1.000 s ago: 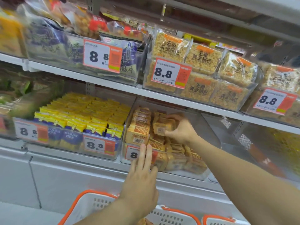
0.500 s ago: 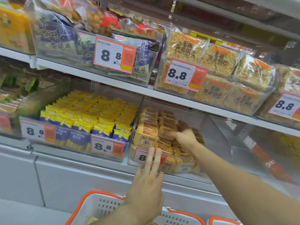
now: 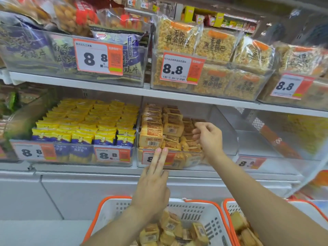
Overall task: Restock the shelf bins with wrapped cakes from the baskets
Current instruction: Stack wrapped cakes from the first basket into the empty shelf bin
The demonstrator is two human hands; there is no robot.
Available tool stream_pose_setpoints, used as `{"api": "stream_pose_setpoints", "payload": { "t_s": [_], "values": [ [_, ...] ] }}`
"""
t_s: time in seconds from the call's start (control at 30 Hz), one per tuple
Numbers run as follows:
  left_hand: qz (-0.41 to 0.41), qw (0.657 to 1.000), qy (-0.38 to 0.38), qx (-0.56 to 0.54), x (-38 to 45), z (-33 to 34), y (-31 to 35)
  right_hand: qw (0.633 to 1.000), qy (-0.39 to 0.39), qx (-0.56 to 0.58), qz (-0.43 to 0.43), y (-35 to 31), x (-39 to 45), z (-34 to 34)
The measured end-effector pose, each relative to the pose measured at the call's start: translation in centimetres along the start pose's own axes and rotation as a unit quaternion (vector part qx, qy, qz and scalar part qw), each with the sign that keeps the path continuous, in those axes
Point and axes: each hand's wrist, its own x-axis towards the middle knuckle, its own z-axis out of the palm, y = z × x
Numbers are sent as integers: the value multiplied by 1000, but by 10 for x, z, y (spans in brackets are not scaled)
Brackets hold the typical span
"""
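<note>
The clear shelf bin (image 3: 221,125) on the lower shelf holds the wrapped cakes (image 3: 159,132), stacked in rows toward its left side; the right part of the bin shows bare clear wall. More wrapped cakes lie loose in the white basket (image 3: 200,213) with the orange rim below the bin, and a second basket (image 3: 229,208) just right of it also holds some.

The right hand (image 3: 208,137) is inside the bin, right of the cake rows, fingers loosely curled and slightly apart, holding nothing. One second ago the same hand pinched a cake above the rows; half a second ago it was pressed down among the cakes. It has since drawn back to the right, and the cake is no longer in its grip. Whether the fingertips touch the nearest packs cannot be told.

The left hand (image 3: 152,185) stays at the front of the bin, fingers straight and close together, tips resting on the front rim at the price tag (image 3: 154,158). This posture matches both earlier frames.

Left of the bin, a neighbouring bin carries yellow-and-blue packets (image 3: 85,126). On the shelf above the bin stand bags of rice crackers (image 3: 209,55) behind an 8.8 tag (image 3: 179,68), and purple snack bags (image 3: 35,48) further left. The view has come closer, and the baskets show more fully than before.
</note>
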Motion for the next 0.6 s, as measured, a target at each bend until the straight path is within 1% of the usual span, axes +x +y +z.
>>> {"api": "stream_pose_setpoints", "payload": {
  "t_s": [0.07, 0.1, 0.17, 0.2, 0.27, 0.33, 0.37, 0.4, 0.43, 0.47, 0.5, 0.53, 0.57, 0.6],
  "values": [
    [1, 1000, 0, -18, -3, -1, 3, 999, 20, -11, -40, 7, -35, -22],
    [-1, 1000, -6, -25, -6, -2, 5, 999, 16, -14, -48, 16, -56, -32],
    [-24, 998, -38, -38, -15, 1, 10, 999, -6, -10, -44, 40, -98, -51],
    [-48, 995, -66, -50, -24, 4, 13, 999, -21, -18, -29, 55, -117, -59],
    [-119, 979, -147, -83, -47, 12, 23, 998, -57, -40, 6, 89, -149, -74],
    [-179, 945, -261, -83, -75, 28, 33, 993, -78, -70, 53, 127, -170, -89],
    [-197, 925, -317, -68, -90, 38, 40, 986, -100, -101, 83, 149, -177, -96],
    [-213, 904, -368, -50, -108, 49, 43, 974, -139, -142, 109, 168, -183, -103],
    [-233, 884, -405, -35, -124, 57, 47, 952, -191, -191, 143, 183, -188, -111],
    [-258, 865, -430, -30, -140, 66, 49, 919, -252, -236, 193, 198, -194, -118],
    [-283, 851, -442, -32, -153, 71, 51, 874, -311, -283, 243, 210, -199, -126],
    [-307, 841, -445, -37, -165, 77, 51, 825, -367, -338, 266, 225, -204, -133],
    [-324, 835, -443, -37, -173, 81, 51, 781, -413, -385, 268, 237, -207, -138],
    [-335, 837, -433, -26, -179, 84, 48, 749, -446, -414, 262, 245, -209, -139]
  ]
}}
